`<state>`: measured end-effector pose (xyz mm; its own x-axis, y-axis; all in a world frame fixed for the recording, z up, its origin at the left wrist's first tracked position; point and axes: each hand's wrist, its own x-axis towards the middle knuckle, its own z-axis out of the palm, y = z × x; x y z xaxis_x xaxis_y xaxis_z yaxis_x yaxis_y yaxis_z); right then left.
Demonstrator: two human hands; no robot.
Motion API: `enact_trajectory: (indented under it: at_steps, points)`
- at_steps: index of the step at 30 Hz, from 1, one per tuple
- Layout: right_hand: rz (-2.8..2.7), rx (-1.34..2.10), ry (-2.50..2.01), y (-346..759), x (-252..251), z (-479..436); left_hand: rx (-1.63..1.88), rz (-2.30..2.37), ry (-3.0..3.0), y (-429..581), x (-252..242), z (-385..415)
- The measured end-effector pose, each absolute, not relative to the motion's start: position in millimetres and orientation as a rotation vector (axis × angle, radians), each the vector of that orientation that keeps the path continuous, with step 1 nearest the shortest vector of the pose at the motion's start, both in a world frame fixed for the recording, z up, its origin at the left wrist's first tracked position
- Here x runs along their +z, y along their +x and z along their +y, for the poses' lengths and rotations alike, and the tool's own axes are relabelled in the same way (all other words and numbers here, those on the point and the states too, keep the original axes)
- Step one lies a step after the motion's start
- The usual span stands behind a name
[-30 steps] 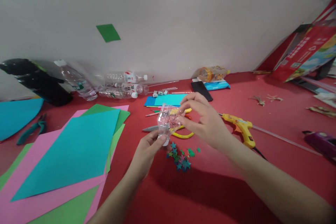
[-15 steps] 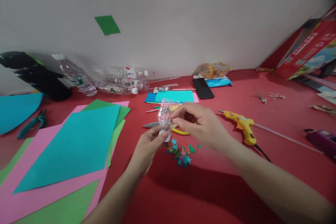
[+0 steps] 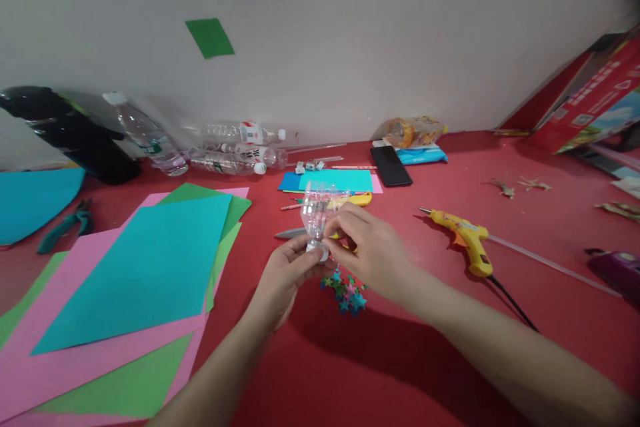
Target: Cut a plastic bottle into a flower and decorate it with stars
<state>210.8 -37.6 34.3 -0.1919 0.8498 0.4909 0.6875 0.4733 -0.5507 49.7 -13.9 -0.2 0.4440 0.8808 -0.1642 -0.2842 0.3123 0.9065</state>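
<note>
My left hand [image 3: 285, 280] grips the lower, capped end of a small clear cut-off plastic bottle piece [image 3: 315, 210], held upright above the red table [image 3: 450, 340]. My right hand [image 3: 367, 250] is closed with its fingertips pinched against the right side of that piece. Just below both hands lies a small heap of coloured paper stars [image 3: 347, 293]. Yellow-handled scissors [image 3: 353, 200] lie behind the bottle piece, partly hidden by my hands.
Sheets of teal, pink and green paper [image 3: 135, 273] cover the left. A yellow glue gun [image 3: 467, 240] lies to the right, a phone [image 3: 391, 165] and several clear bottles [image 3: 225, 157] along the white partition, green pliers [image 3: 65, 233] far left, red boxes [image 3: 595, 100] far right.
My right hand slid down from the top of the bottle piece to its lower side. The piece is now more upright, and the view has tilted down slightly.
</note>
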Motion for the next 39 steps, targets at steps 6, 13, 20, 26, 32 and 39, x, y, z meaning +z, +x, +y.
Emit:
enact_trajectory:
  at_steps: [6, 13, 20, 26, 32, 39]
  points:
    - [-1.951, 0.244, -1.264, 211, 32, -36, 0.891, 0.779, 0.961, 51, 0, -14]
    - [-2.065, 0.012, -1.207, 211, 26, -36, 0.868, 0.787, 0.945, 51, -1, -12]
    - [-2.206, -0.204, -1.120, 211, 29, -38, 0.854, 0.791, 0.913, 50, -1, -14]
    - [-1.992, 0.235, -1.167, 214, 37, -37, 0.893, 0.795, 0.922, 49, 7, -15]
    - [-1.938, 0.302, -1.168, 217, 42, -38, 0.895, 0.790, 0.945, 49, 4, -15]
    - [-1.956, 0.252, -1.169, 215, 45, -41, 0.929, 0.797, 1.014, 49, 2, -14]
